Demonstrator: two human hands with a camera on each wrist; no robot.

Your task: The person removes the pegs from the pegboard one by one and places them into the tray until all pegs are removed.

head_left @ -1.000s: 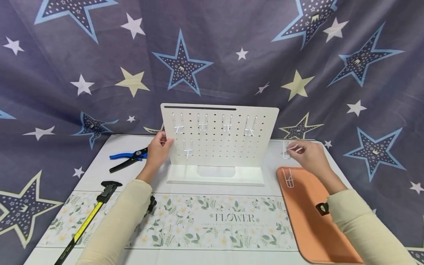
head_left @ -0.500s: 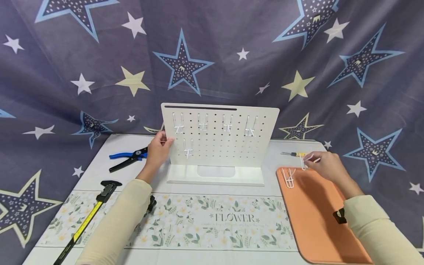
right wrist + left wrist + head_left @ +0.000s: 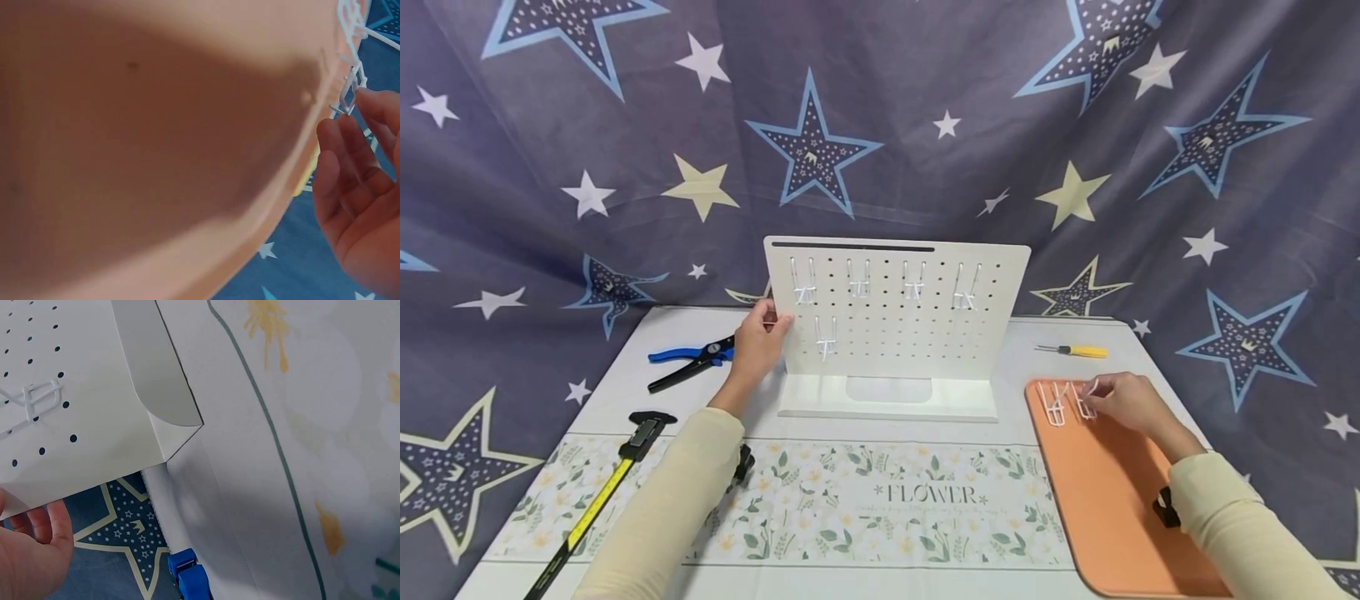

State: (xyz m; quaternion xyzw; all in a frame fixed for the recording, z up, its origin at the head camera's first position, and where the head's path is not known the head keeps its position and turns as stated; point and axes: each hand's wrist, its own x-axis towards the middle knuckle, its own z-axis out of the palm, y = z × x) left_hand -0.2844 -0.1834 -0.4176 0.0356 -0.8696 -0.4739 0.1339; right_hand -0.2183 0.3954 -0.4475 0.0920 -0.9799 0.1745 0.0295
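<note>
A white pegboard (image 3: pixel 887 367) stands upright on its base, with several white wire hooks (image 3: pixel 805 287) on its face, most along the top. My left hand (image 3: pixel 758 343) grips its left edge; in the left wrist view the fingertips (image 3: pixel 61 519) curl under that edge. Over the far end of an orange tray (image 3: pixel 1105 517), my right hand (image 3: pixel 1129 404) pinches a white wire hook (image 3: pixel 1082 404). Thumb and fingertips hold this hook (image 3: pixel 350 94) in the right wrist view. A second loose hook (image 3: pixel 1055 408) lies beside it on the tray.
Behind the tray lies a yellow-handled screwdriver (image 3: pixel 1086 352). Pliers with blue and black handles (image 3: pixel 692 358) lie left of the board. A digital caliper (image 3: pixel 643 433) with a yellow scale is at the left front. A star-patterned curtain (image 3: pixel 880 125) hangs behind the table.
My right hand has brought the hook from behind the tray down to the tray's far end, beside the other hook. The screwdriver is uncovered. My left hand stays on the board.
</note>
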